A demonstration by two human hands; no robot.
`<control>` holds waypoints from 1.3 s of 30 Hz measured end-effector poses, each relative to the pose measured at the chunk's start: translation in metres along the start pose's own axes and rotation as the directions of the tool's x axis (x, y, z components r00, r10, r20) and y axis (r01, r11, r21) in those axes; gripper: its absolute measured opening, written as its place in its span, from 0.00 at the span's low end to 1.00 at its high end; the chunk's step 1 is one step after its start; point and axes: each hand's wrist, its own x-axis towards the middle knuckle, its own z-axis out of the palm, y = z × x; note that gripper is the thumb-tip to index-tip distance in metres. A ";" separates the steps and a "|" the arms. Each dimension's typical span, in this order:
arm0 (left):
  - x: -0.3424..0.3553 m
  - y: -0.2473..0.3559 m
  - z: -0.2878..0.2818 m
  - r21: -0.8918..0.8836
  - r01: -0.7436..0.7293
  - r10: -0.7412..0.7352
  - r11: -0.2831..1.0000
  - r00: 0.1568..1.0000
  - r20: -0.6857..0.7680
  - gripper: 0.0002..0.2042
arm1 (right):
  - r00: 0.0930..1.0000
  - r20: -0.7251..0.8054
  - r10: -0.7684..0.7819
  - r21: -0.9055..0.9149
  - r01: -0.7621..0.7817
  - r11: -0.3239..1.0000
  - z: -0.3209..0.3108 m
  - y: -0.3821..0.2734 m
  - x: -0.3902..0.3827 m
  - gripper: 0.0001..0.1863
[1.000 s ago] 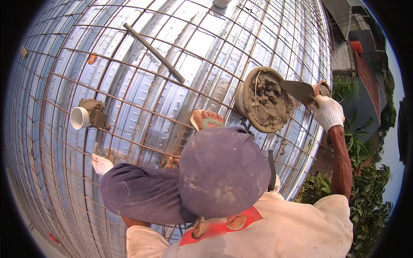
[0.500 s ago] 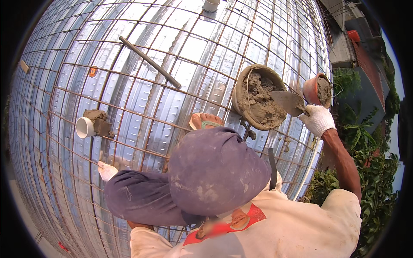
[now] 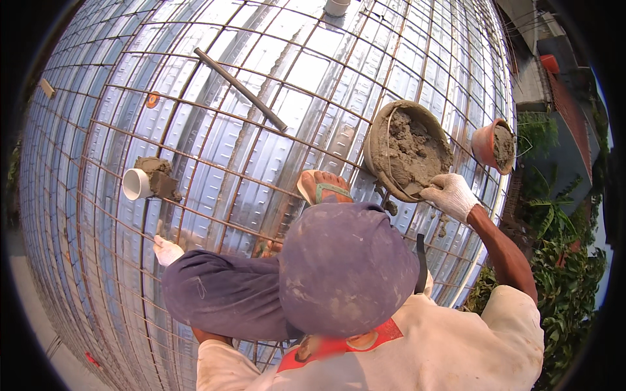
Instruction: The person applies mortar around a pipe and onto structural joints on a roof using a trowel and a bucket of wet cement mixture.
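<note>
Moving left since half a second ago, my right hand (image 3: 451, 195) is curling at the tan bucket (image 3: 376, 146); whether it is pinching anything, I cannot tell. Mortar (image 3: 420, 146) is lying forward-left of my grip, the red bucket (image 3: 484, 146) sitting forward-right.

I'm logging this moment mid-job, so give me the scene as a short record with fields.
Right hand: gloved, at the rim of the large bucket; grip unclear
Left hand: gloved, near the steel mesh; contact unclear
Large bucket: holds mortar
Small bucket: reddish, mortar inside
White pipe: short, mortar lump against it
Grey rod: lying loose-looking across mesh
</note>
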 end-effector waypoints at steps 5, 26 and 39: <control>-0.003 0.000 0.003 -0.004 0.011 -0.011 1.000 1.000 0.018 0.31 | 0.995 0.076 0.068 0.335 -0.090 0.938 0.012 0.003 0.005 0.16; -0.002 -0.014 0.000 -0.036 0.008 -0.007 0.999 0.999 0.040 0.30 | 0.978 -0.197 0.072 0.693 0.087 0.716 0.033 0.044 -0.017 0.13; -0.040 0.000 0.003 0.000 -0.090 0.088 0.996 0.976 -0.201 0.18 | 0.868 -0.088 -0.490 0.080 0.496 0.865 0.068 -0.128 0.075 0.15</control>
